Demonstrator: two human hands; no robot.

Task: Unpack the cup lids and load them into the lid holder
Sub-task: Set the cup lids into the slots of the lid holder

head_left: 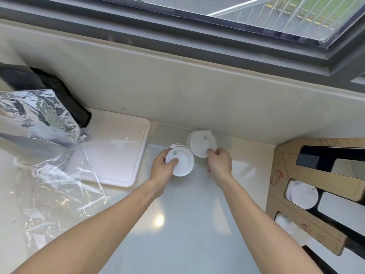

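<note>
Both bare arms reach forward, left hand (163, 167) and right hand (219, 162) each curled, gripping.

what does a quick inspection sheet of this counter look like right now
surface: pale glossy counter, a white tray at its left
job's things: two white lid stacks, one gripped, one pinched at its edge; cardboard lid holder at right with lids in its slots
clutter: clear plastic wrap, silver foil bag, black bag
hands: left hand on the nearer stack, right hand on the farther
cables: nothing seen
surroundings: window above the backsplash
</note>
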